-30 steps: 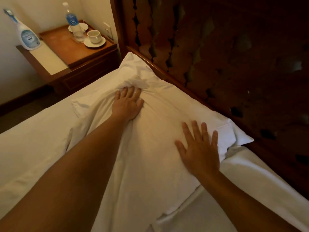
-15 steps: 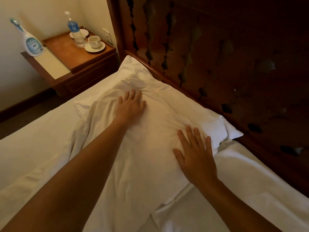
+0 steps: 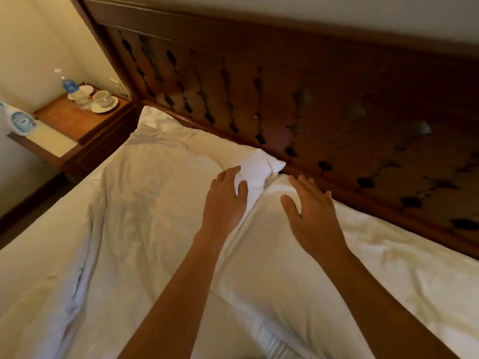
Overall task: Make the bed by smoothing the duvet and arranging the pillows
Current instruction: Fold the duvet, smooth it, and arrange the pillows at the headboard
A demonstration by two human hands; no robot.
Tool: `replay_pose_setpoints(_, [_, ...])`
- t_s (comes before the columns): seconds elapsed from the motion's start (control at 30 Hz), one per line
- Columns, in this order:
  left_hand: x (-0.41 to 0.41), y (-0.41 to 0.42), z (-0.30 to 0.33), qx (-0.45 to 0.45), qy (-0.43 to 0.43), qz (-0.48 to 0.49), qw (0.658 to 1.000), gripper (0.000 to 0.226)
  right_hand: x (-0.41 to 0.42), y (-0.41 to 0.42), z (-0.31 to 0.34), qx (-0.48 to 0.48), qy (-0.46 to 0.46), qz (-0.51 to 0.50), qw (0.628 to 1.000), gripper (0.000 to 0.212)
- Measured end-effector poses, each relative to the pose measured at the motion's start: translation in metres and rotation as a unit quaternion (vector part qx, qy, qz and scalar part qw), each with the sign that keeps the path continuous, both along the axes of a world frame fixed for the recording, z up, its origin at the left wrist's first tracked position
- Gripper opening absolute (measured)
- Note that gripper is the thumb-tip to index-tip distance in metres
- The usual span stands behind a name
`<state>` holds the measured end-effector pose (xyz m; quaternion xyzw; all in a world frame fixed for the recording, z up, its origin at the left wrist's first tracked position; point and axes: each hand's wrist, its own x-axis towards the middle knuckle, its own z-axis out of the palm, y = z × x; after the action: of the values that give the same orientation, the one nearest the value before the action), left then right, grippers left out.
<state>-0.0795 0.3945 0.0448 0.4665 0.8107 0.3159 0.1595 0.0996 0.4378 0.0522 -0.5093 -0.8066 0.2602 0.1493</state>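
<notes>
A white pillow (image 3: 168, 172) lies along the headboard on the left side of the bed. My left hand (image 3: 224, 203) is at its right end, with thumb and fingers curled round the pillow's corner (image 3: 261, 164). Right beside it lies a second white pillow (image 3: 280, 268). My right hand (image 3: 311, 213) is over that one's top end with straight, spread fingers; I cannot tell whether it touches. White bedding (image 3: 414, 268) with creases covers the mattress to the right.
The dark carved wooden headboard (image 3: 324, 104) runs right behind the pillows. At the far left stands a wooden nightstand (image 3: 77, 125) with a water bottle (image 3: 68, 85), a cup on a saucer (image 3: 103, 99) and a white spray bottle (image 3: 18, 120).
Both hands have slid right along the pillow to its right end. The left hand went from pressing flat to gripping the corner; the right hand left the first pillow for the neighbouring one.
</notes>
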Motion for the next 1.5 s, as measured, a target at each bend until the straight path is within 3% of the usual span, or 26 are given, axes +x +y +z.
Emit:
replay_pose_setpoints(0.27, [0.208,-0.085,0.059,0.036,-0.05,0.0,0.998,0.036,0.2,-0.071,0.046,-0.026,0.085,-0.031,0.996,0.049])
replay_pose_setpoints(0.5, [0.336,-0.161,0.139,0.106,-0.067,0.047,0.991,0.036,0.301,-0.128,0.136,-0.004,0.118,0.038,0.992,0.047])
replay_pose_setpoints(0.83, [0.388,-0.291,0.241,0.156,-0.126,0.149,0.968,0.043,0.326,-0.229,0.246,-0.032,0.174,0.14,0.974,0.053])
replay_pose_setpoints(0.93, [0.395,-0.347,0.258,0.167,-0.115,0.196,0.959,0.025,0.318,-0.275,0.264,-0.044,0.166,0.193,0.966,0.04])
replay_pose_setpoints(1.07, [0.403,-0.423,0.269,0.179,-0.095,0.256,0.945,0.022,0.31,-0.342,0.277,-0.071,0.183,0.254,0.947,0.037])
replay_pose_setpoints(1.5, [0.495,-0.791,0.295,0.189,-0.019,0.45,0.873,0.028,0.337,-0.669,0.271,-0.137,0.209,0.406,0.879,0.04])
